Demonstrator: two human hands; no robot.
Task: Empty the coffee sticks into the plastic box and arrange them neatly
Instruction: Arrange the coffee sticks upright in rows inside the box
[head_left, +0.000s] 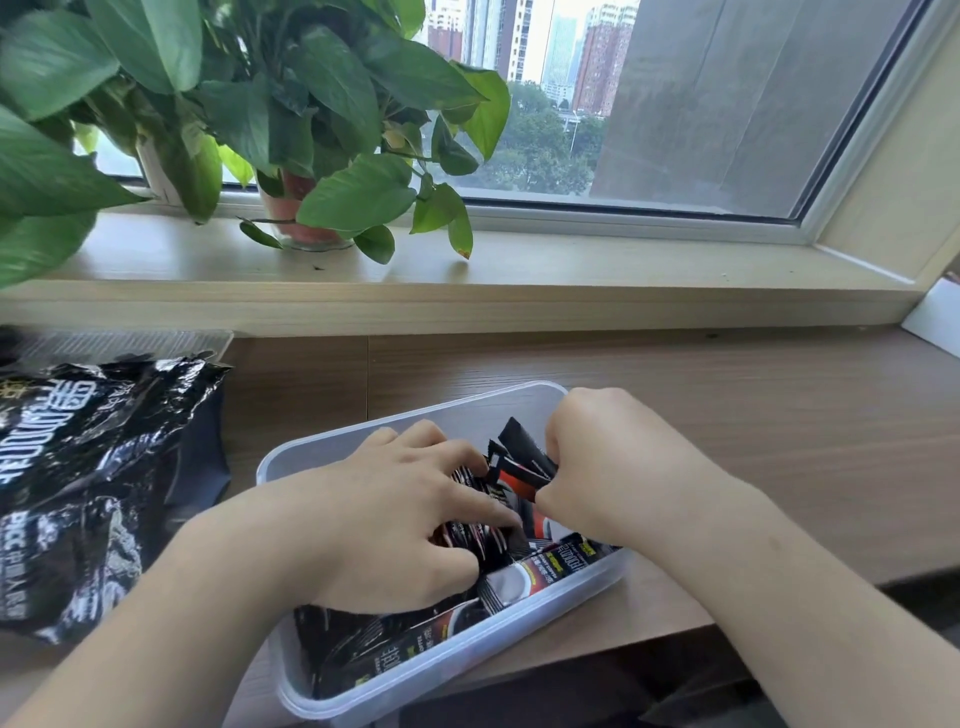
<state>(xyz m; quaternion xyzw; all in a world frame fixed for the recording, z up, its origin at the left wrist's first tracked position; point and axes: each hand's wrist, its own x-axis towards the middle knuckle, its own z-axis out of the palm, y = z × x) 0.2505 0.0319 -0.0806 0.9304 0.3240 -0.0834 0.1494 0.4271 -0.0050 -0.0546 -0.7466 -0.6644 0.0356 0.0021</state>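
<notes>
Both hands are inside the plastic box (311, 457) on the table (753, 415) — the left hand (395, 519) pressing spread fingers on coffee sticks (524, 577), the right hand (613, 467) pinching several (black-and-red) upright. An empty black bag (93, 483) lies left.

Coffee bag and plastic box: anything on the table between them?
Head view: nothing lies there. Only bare wooden table shows between the black coffee bag and the plastic box. The left forearm crosses over that gap nearer the camera.
</notes>
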